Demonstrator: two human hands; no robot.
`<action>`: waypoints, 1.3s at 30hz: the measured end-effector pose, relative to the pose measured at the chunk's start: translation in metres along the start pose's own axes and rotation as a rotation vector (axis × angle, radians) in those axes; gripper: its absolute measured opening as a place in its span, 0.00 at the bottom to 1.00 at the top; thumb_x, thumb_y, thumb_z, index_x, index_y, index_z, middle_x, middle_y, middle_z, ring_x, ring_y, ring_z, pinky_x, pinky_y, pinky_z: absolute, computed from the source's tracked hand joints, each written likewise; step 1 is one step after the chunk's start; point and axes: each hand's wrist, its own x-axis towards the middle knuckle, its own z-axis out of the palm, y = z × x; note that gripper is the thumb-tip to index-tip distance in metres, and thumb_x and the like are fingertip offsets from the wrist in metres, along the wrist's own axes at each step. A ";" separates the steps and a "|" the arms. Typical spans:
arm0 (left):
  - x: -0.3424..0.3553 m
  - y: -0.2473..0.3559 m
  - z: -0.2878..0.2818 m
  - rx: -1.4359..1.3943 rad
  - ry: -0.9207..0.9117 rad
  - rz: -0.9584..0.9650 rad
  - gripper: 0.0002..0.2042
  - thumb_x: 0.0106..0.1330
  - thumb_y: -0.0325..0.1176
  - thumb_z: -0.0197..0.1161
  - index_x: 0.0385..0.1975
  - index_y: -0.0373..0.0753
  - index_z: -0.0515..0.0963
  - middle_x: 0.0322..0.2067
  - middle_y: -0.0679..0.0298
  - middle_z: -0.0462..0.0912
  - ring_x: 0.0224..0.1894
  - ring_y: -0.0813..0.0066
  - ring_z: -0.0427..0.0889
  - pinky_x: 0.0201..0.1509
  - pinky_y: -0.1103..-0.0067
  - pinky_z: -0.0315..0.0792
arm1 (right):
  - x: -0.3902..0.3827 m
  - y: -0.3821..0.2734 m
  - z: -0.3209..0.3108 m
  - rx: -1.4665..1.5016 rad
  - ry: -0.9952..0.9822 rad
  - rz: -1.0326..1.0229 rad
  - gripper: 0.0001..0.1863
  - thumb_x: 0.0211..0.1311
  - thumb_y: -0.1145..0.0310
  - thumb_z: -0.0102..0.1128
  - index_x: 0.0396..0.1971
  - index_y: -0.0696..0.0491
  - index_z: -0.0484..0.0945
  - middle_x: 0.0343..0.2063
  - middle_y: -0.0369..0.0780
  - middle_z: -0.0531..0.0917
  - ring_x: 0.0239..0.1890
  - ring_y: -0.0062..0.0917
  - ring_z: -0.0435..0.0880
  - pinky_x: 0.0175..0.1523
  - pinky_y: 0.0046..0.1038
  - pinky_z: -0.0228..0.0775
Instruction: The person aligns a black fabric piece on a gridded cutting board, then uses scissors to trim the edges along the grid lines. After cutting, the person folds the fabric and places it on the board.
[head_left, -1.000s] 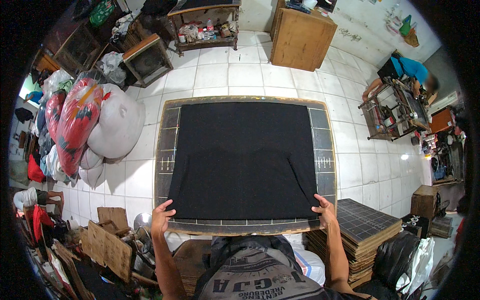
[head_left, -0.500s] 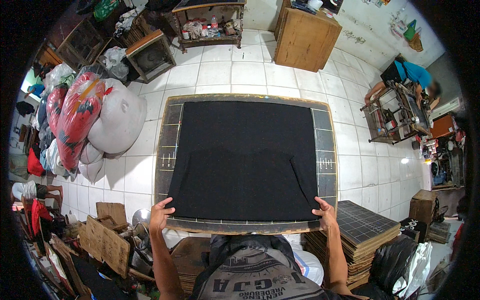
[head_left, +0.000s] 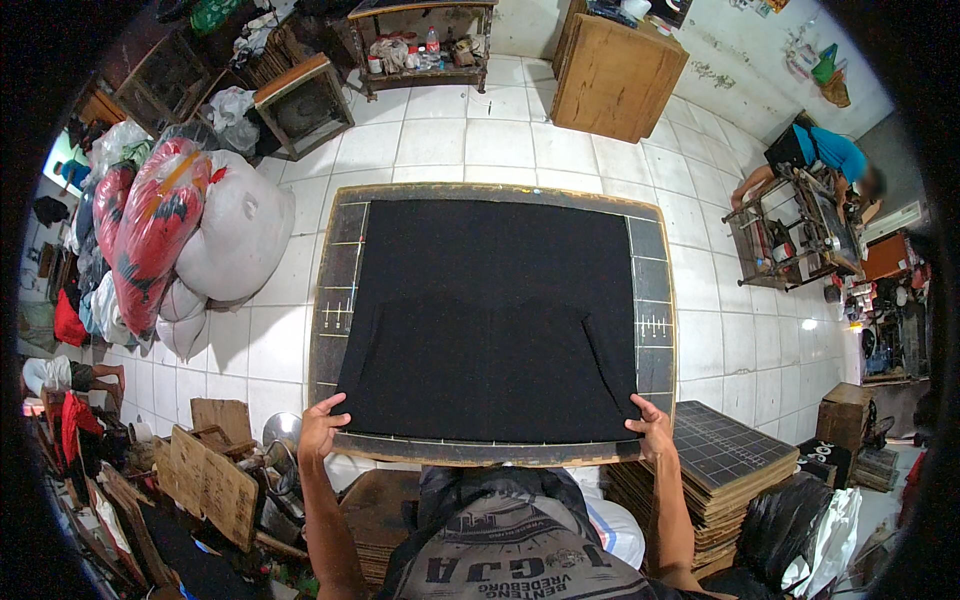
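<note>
A black garment with slanted pocket openings lies flat and smooth on a dark board with pale grid lines. My left hand rests at the garment's near left corner, thumb and forefinger apart on the cloth's edge. At the near right corner, my right hand touches the cloth in the same way, its fingers stretched out. Neither hand has the fabric visibly pinched. Some fingers on each hand are hard to make out.
Stacked gridded boards stand near right, beside a black plastic bag. Wooden panels clutter the near left. Large stuffed bags sit on the left. Far off stands a wooden cabinet; a person in blue bends over a frame at right.
The view has shifted very slightly. My hands and the garment hold the same places; the person in blue at the right has moved a little.
</note>
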 end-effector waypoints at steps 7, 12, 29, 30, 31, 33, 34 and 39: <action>-0.013 0.011 0.014 0.056 0.048 -0.009 0.28 0.55 0.08 0.61 0.60 0.25 0.73 0.60 0.50 0.73 0.56 0.64 0.78 0.59 0.75 0.74 | -0.002 -0.005 0.001 -0.007 -0.036 0.011 0.41 0.45 0.90 0.66 0.65 0.55 0.72 0.73 0.51 0.57 0.78 0.39 0.44 0.77 0.41 0.37; -0.014 0.013 0.016 0.043 0.033 -0.011 0.28 0.55 0.08 0.61 0.60 0.25 0.72 0.60 0.50 0.73 0.55 0.64 0.79 0.59 0.75 0.74 | -0.001 -0.004 0.000 -0.014 -0.005 0.012 0.41 0.44 0.90 0.67 0.65 0.57 0.71 0.70 0.49 0.64 0.76 0.36 0.53 0.77 0.37 0.42; -0.003 0.000 0.004 0.032 -0.010 -0.017 0.29 0.54 0.09 0.62 0.61 0.26 0.72 0.62 0.50 0.73 0.55 0.65 0.79 0.59 0.76 0.74 | 0.004 0.001 -0.002 -0.006 0.022 0.025 0.41 0.44 0.92 0.66 0.64 0.57 0.72 0.70 0.49 0.65 0.76 0.38 0.54 0.77 0.38 0.44; -0.002 0.000 0.003 0.046 -0.007 -0.032 0.29 0.54 0.09 0.61 0.61 0.26 0.72 0.62 0.50 0.72 0.55 0.65 0.79 0.59 0.76 0.74 | 0.004 0.000 -0.002 -0.013 0.019 0.021 0.41 0.44 0.92 0.66 0.64 0.57 0.72 0.70 0.49 0.65 0.76 0.38 0.54 0.77 0.38 0.44; -0.002 0.000 0.001 0.061 -0.004 -0.045 0.29 0.54 0.09 0.61 0.61 0.26 0.72 0.62 0.50 0.72 0.55 0.65 0.79 0.59 0.76 0.74 | 0.003 -0.002 -0.001 -0.045 0.021 0.006 0.41 0.44 0.92 0.66 0.64 0.57 0.72 0.70 0.49 0.65 0.76 0.38 0.54 0.77 0.38 0.44; 0.001 -0.001 -0.002 0.058 -0.017 -0.053 0.29 0.54 0.09 0.61 0.61 0.26 0.72 0.62 0.49 0.72 0.56 0.64 0.79 0.59 0.76 0.74 | -0.001 -0.006 0.000 -0.031 0.019 0.018 0.40 0.44 0.92 0.66 0.63 0.57 0.73 0.69 0.49 0.66 0.76 0.38 0.55 0.77 0.37 0.45; 0.002 -0.002 -0.004 0.040 -0.034 -0.048 0.29 0.55 0.10 0.62 0.61 0.26 0.72 0.62 0.49 0.72 0.56 0.64 0.78 0.59 0.76 0.73 | -0.002 -0.007 0.001 -0.058 0.018 0.004 0.40 0.44 0.92 0.66 0.63 0.57 0.73 0.69 0.49 0.66 0.76 0.38 0.56 0.77 0.37 0.45; 0.008 -0.007 -0.010 0.084 -0.042 -0.040 0.29 0.55 0.11 0.63 0.62 0.26 0.71 0.62 0.48 0.72 0.60 0.62 0.76 0.62 0.75 0.70 | -0.003 -0.009 0.001 -0.004 0.017 0.034 0.39 0.44 0.92 0.65 0.63 0.58 0.73 0.68 0.48 0.68 0.74 0.36 0.58 0.75 0.34 0.49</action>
